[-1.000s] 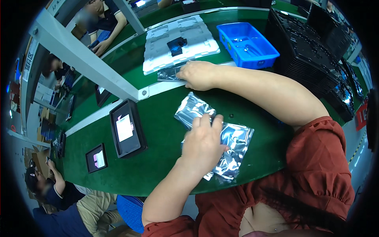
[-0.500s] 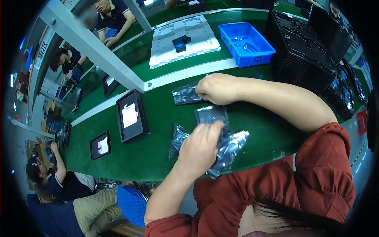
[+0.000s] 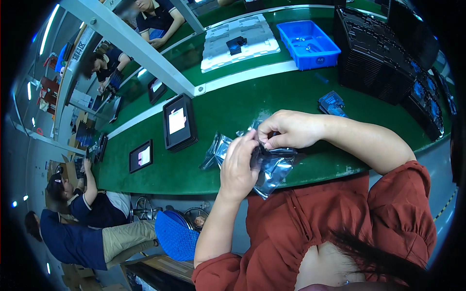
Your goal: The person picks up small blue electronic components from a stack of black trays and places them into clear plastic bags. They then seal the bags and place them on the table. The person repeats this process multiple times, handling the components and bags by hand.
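Note:
My left hand (image 3: pixel 239 167) and my right hand (image 3: pixel 291 130) meet over a small group of shiny silver-grey antistatic bags near the table's front edge. Both have curled fingers closed on a bag, partly hidden beneath them. One crumpled antistatic bag (image 3: pixel 275 170) lies under and in front of the hands, its corner reaching the table edge. Another folded antistatic bag (image 3: pixel 213 153) rests just left of my left hand. Beyond my right forearm lies a flat blue-and-black part (image 3: pixel 332 103), too small to make out.
Stacked black trays (image 3: pixel 180 123) and a single black tray (image 3: pixel 141 156) lie left on the green table (image 3: pixel 233 104). A white foam tray (image 3: pixel 240 43), a blue bin (image 3: pixel 309 46) and a tall black tray stack (image 3: pixel 374 56) stand behind. A metal post (image 3: pixel 141 46) rises left; people work beyond.
My right hand has come nearer and met my left hand over the bags. The bag it touched farther back is no longer seen there. The whole view has shifted.

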